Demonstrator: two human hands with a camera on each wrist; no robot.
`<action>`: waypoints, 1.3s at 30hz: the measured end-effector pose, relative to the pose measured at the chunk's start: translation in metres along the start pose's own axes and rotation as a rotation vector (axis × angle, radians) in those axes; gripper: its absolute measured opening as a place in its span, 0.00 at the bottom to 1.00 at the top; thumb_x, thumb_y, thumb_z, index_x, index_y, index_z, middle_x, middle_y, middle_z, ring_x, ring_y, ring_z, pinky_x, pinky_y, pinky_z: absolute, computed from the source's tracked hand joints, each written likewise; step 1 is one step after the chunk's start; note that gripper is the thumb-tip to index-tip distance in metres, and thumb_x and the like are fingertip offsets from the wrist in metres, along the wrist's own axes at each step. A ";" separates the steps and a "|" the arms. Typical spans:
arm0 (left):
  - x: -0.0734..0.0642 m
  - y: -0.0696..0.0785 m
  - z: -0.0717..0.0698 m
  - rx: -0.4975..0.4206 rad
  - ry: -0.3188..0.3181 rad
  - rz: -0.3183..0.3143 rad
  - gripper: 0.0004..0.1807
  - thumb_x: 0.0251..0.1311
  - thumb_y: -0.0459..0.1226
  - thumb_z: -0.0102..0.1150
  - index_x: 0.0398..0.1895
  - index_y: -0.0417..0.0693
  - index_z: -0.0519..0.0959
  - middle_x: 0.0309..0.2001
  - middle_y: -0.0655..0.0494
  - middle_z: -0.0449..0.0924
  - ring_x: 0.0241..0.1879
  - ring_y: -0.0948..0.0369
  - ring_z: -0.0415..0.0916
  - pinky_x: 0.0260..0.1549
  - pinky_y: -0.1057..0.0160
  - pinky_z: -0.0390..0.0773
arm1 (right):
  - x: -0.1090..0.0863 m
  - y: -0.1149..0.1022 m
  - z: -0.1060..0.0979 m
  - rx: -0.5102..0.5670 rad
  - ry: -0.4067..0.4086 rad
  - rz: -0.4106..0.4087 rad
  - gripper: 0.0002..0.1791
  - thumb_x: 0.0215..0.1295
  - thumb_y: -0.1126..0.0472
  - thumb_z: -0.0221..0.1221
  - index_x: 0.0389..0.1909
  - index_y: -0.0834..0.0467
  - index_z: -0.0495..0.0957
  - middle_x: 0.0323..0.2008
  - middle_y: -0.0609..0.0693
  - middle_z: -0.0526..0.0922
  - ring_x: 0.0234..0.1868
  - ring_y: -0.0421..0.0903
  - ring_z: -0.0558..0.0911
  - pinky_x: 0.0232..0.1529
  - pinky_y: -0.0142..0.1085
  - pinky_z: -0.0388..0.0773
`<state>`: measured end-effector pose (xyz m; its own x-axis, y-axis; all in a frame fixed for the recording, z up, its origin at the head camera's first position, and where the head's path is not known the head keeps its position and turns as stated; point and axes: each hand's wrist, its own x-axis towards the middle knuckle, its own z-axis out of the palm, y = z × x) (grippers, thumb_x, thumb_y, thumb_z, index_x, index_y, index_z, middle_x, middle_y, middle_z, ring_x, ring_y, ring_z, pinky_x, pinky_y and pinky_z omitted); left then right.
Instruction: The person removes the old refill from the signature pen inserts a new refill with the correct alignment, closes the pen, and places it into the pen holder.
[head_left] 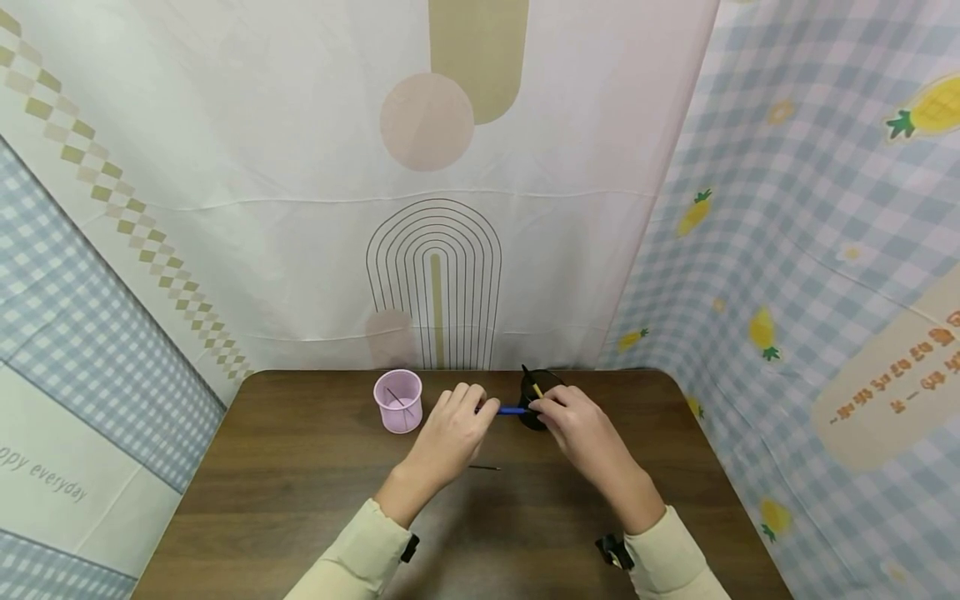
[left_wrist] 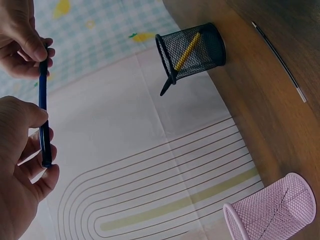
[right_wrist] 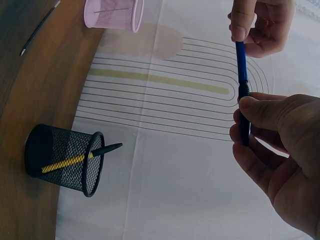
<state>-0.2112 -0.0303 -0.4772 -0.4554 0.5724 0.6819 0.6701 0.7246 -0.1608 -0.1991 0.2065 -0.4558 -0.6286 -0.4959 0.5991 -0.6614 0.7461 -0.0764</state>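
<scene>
A blue pen (head_left: 512, 410) is held level above the table between both hands. My left hand (head_left: 453, 429) pinches its blue barrel between thumb and fingers, while my right hand (head_left: 588, 437) pinches the dark grip end, clearer in the right wrist view. On the table below lies a thin pen refill (left_wrist: 280, 62), dark with a pale end. Just beyond my right hand stands a black mesh pen cup (right_wrist: 37, 150), partly hidden by that hand in the head view. A yellow and black pen (right_wrist: 65, 164) leans in it.
To the left of my left hand stands a pink mesh pen cup (head_left: 400, 422) with a thin dark stick (left_wrist: 275, 212) inside. The brown wooden table (head_left: 285, 475) meets a patterned cloth (head_left: 315, 275) at its back edge. Another checked cloth (head_left: 810, 208) hangs at the right.
</scene>
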 end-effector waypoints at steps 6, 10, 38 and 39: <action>-0.001 0.000 -0.001 -0.012 -0.023 -0.024 0.07 0.61 0.31 0.63 0.42 0.46 0.80 0.38 0.52 0.76 0.37 0.54 0.73 0.31 0.60 0.69 | -0.001 0.000 0.000 0.016 -0.016 0.017 0.10 0.58 0.66 0.73 0.41 0.56 0.87 0.39 0.47 0.84 0.40 0.44 0.80 0.38 0.37 0.82; -0.002 0.000 0.000 -0.023 0.015 -0.028 0.08 0.59 0.32 0.65 0.41 0.46 0.80 0.38 0.53 0.76 0.36 0.55 0.72 0.30 0.61 0.68 | -0.002 0.002 0.001 0.016 -0.011 0.028 0.11 0.58 0.65 0.73 0.41 0.54 0.88 0.40 0.46 0.85 0.40 0.45 0.80 0.39 0.39 0.82; -0.006 -0.008 0.002 -0.104 0.025 -0.059 0.05 0.64 0.30 0.59 0.41 0.46 0.80 0.37 0.52 0.75 0.35 0.54 0.71 0.31 0.60 0.69 | -0.009 0.017 0.004 0.309 0.041 0.110 0.14 0.56 0.72 0.72 0.41 0.55 0.83 0.42 0.46 0.84 0.38 0.40 0.83 0.35 0.32 0.81; -0.006 -0.008 0.002 -0.106 0.024 -0.059 0.05 0.65 0.30 0.59 0.41 0.46 0.80 0.37 0.52 0.75 0.36 0.54 0.71 0.31 0.60 0.69 | -0.009 0.018 0.004 0.314 0.043 0.108 0.14 0.56 0.72 0.72 0.41 0.55 0.84 0.41 0.46 0.84 0.38 0.40 0.83 0.35 0.32 0.81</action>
<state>-0.2147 -0.0387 -0.4816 -0.4825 0.5202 0.7047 0.7015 0.7113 -0.0447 -0.2067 0.2222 -0.4658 -0.6885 -0.3976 0.6066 -0.6900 0.6166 -0.3790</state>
